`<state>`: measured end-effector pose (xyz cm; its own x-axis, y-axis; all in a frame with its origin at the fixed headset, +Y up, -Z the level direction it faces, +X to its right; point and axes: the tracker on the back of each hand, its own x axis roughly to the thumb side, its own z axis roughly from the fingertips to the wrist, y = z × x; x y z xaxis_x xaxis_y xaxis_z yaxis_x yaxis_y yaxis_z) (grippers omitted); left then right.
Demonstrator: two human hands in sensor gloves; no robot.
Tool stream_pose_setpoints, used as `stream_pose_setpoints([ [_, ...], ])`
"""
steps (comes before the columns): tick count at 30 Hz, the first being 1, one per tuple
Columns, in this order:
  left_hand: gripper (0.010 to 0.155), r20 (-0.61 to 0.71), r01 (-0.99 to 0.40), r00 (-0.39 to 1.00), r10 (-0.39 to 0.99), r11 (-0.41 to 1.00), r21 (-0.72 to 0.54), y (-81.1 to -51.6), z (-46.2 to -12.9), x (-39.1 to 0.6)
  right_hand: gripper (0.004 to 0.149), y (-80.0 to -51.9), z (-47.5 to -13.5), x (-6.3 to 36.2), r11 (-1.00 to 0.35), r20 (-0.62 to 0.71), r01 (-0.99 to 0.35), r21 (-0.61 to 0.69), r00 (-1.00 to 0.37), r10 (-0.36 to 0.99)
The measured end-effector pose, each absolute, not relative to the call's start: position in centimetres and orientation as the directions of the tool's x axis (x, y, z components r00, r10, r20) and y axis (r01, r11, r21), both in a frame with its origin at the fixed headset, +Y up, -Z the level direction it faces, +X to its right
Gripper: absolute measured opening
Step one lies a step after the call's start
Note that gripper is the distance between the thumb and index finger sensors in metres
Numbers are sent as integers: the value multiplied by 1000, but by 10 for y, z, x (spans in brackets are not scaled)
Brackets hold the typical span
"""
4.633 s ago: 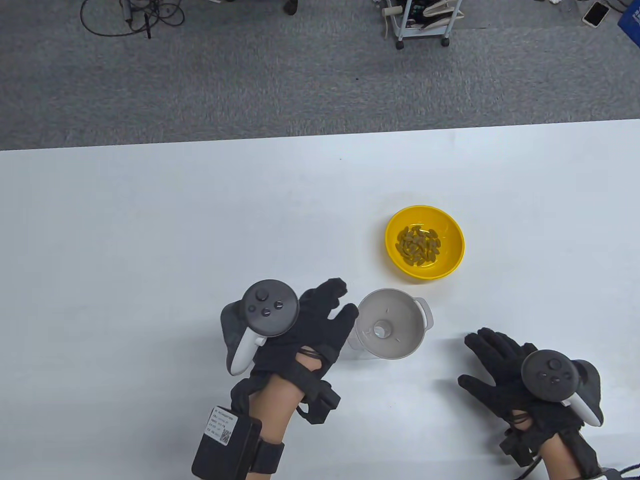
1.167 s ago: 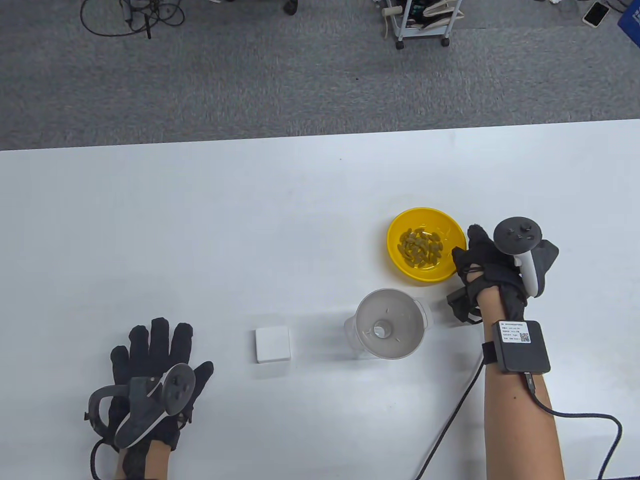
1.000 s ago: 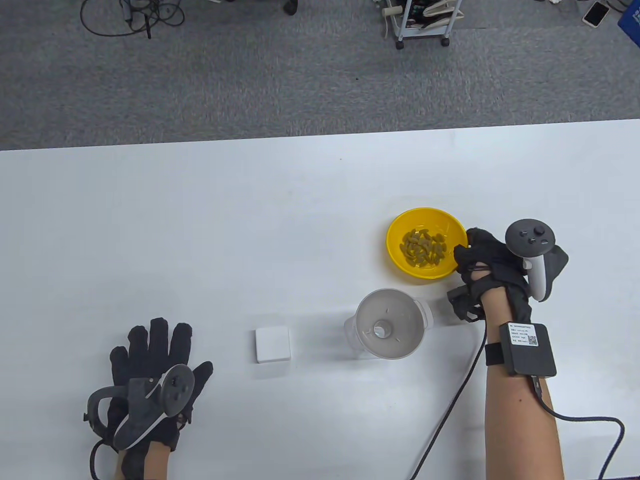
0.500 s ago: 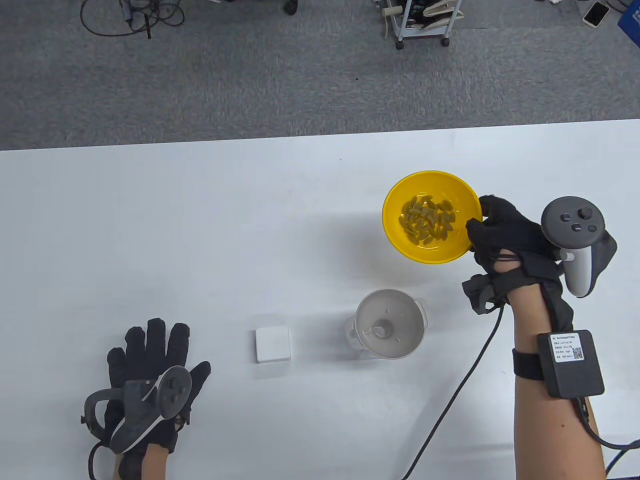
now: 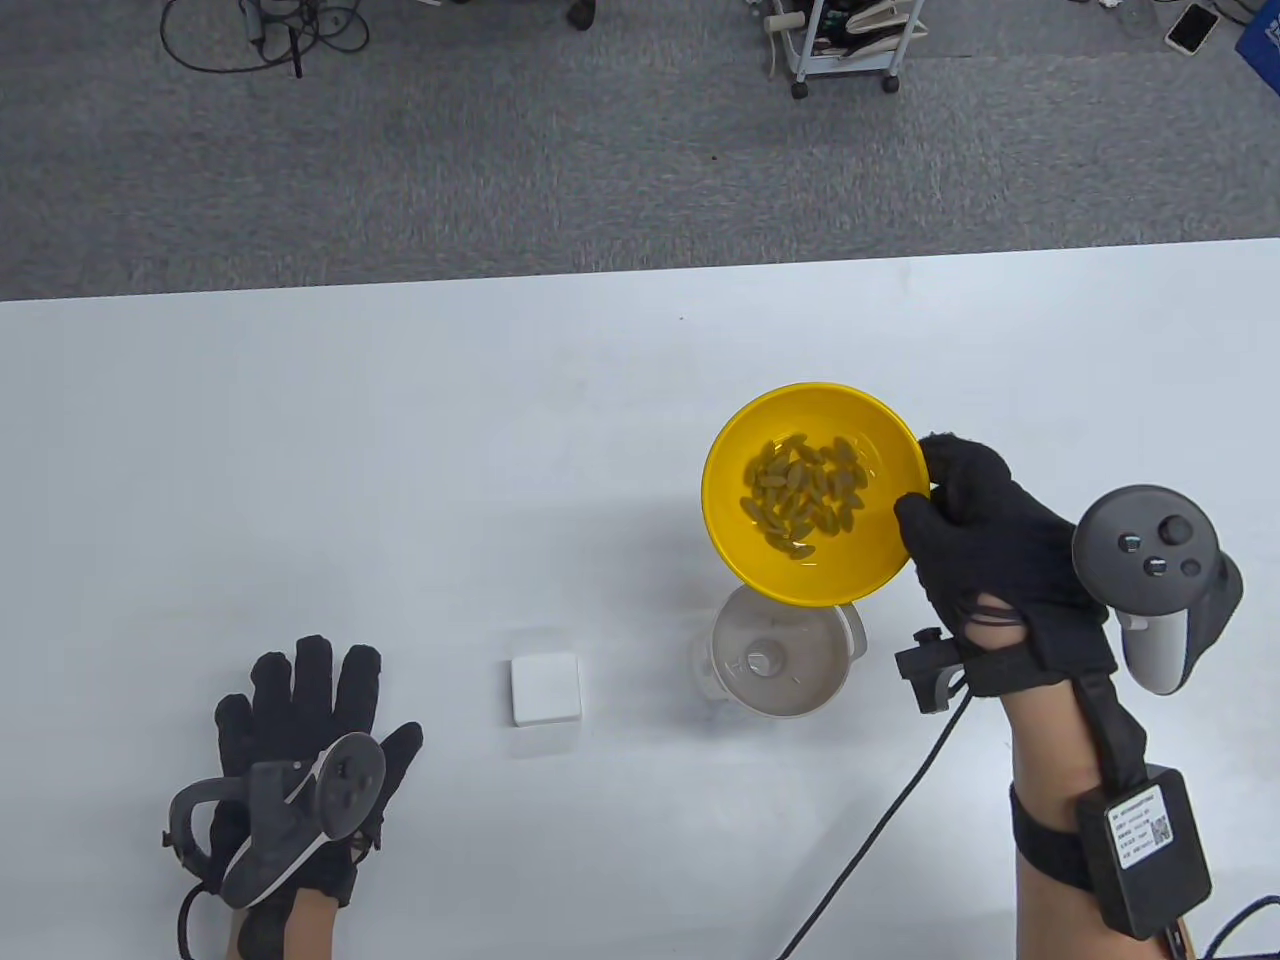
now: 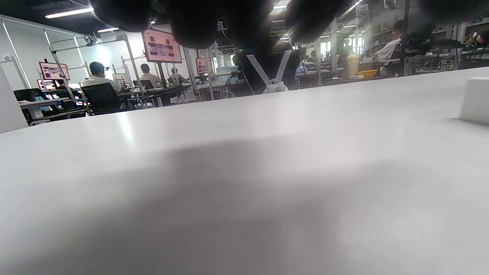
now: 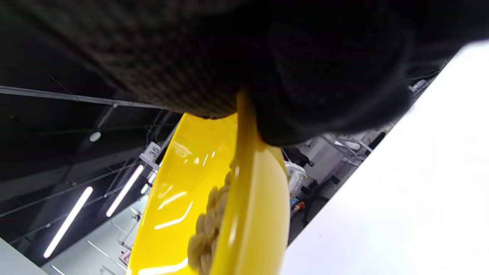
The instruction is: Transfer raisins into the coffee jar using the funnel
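Note:
My right hand (image 5: pixel 930 510) grips the right rim of the yellow bowl (image 5: pixel 740 540) and holds it in the air. The bowl holds several raisins (image 5: pixel 800 495) and overlaps the far edge of the grey funnel (image 5: pixel 790 665). The funnel sits in the clear jar (image 5: pixel 700 675), which is mostly hidden under it. In the right wrist view the bowl (image 7: pixel 248 214) is pinched by its rim, with raisins (image 7: pixel 208 225) inside. My left hand (image 5: pixel 300 700) rests flat on the table at the lower left, fingers spread, holding nothing.
A small white square lid (image 5: pixel 545 688) lies on the table left of the jar; it also shows in the left wrist view (image 6: pixel 475 100). A black cable (image 5: pixel 880 830) runs from my right wrist across the table's front.
My right hand took the bowl by its rim, lifted it off the table, and has now carried it left and toward me until it overlaps the funnel. The left hand stayed put.

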<state>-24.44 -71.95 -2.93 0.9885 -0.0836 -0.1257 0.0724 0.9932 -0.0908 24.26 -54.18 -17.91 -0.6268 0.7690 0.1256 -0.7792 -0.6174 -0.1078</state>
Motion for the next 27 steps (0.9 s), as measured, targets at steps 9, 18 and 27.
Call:
stream_pose_setpoints([
  [9,82,-124,72,989,-81,995,-76,-717,-30,-246,55,-557,-145,231,-568,206,-799,-198,-601,772],
  [18,82,-120,83,988,-93,993,-81,-719,-29,-245,53,-568,-128,238,-554,293,-785,-278,-618,729],
  [27,82,-105,98,989,-107,992,-82,-721,-28,-234,52,-580,-123,244,-509,360,-803,-308,-594,720],
])
